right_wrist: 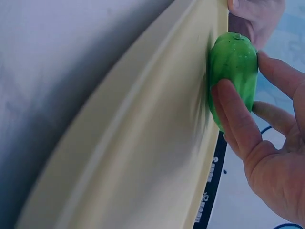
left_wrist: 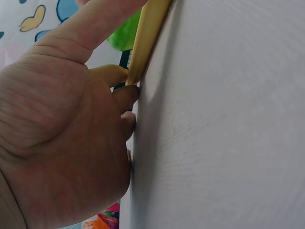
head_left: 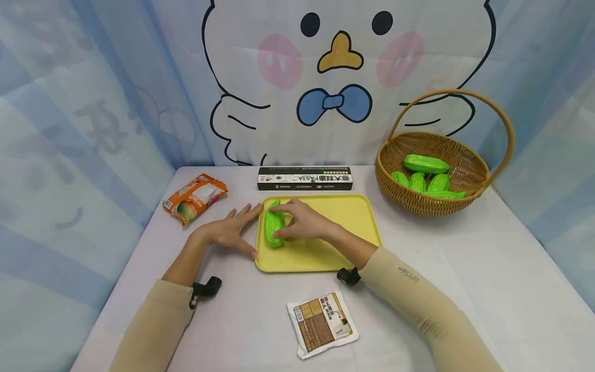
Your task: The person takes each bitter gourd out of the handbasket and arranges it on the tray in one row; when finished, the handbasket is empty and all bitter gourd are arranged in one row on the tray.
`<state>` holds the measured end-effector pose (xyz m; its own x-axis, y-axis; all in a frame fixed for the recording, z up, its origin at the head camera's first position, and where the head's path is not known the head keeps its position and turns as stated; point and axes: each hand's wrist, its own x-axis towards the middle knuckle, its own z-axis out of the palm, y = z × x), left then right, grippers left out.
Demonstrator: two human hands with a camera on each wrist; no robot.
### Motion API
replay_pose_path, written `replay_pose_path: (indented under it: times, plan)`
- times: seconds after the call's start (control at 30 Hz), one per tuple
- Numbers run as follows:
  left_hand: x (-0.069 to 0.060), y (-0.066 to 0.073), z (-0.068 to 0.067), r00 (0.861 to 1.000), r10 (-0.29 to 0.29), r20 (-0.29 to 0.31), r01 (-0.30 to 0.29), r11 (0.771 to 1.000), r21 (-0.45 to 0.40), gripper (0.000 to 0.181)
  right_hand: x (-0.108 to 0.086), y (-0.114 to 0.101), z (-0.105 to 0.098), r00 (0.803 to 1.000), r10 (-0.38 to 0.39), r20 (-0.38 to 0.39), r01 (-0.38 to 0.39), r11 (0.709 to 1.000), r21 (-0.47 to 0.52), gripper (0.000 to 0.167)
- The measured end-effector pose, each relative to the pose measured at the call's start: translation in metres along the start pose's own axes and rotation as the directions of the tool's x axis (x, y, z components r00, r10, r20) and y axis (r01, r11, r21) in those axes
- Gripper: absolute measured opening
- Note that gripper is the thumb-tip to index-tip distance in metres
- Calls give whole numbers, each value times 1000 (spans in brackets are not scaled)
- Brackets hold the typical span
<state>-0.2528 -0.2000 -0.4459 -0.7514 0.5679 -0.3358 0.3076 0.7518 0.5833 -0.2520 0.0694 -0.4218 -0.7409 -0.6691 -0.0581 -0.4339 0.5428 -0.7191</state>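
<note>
- A ribbed, glossy green, elongated vegetable (head_left: 274,227) is seen at the left end of a shallow yellow rectangular tray (head_left: 344,253), laid lengthwise beside the left rim.
- The vegetable is held by the right hand (head_left: 304,221) – fingers and thumb curved round it, parted only by its size; thumb at the near end, index finger towards the far end.
- The tray's left rim is touched by the left hand (head_left: 230,231), fingers spread and fairly straight; nothing is gripped.
- More green vegetables (head_left: 426,164) are held in a brown woven wicker basket (head_left: 400,197) at the right (exact count unclear, some overlap).
- For good handling, the vegetable should be kept parallel to the rim and released only once fully supported – whether all its weight is on the tray cannot be told.
- Light, even finger pressure is advised; a rounded body may roll if let go unevenly.
- The rim is best steadied by the left hand, without the tray being tipped.
</note>
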Motion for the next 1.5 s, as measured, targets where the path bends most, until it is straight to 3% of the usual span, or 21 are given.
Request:
replay_pose_path:
  times: [0.47, 0.73, 0.87, 1.1, 1.5]
  plan:
    - [0, -1, 0, 1000, 3, 5, -3, 1000, 0, 138, -6, -5, -3, 1000, 12, -20, -11, 1000, 22, 74]
    - [-2, -1, -2, 1000, 13, -5, -13, 1000, -7, 139, -31, -12, -24, 983, -94, -155, 85, 994, -63, 69]
    - [-2, -1, -2, 1000, 25, -8, -25, 1000, -16, 139, -47, -15, -36, 958, -126, -258, 86, 983, -160, 65]
    - [-2, 1, -1, 1000, 24, 6, -24, 1000, -21, 139, -68, -1, -58, 891, -151, -428, 15, 953, -304, 67]
    - [-2, 0, 0, 1000, 3, -11, -3, 1000, -21, 139, -98, 30, -107, 793, -52, -606, -80, 979, -189, 66]
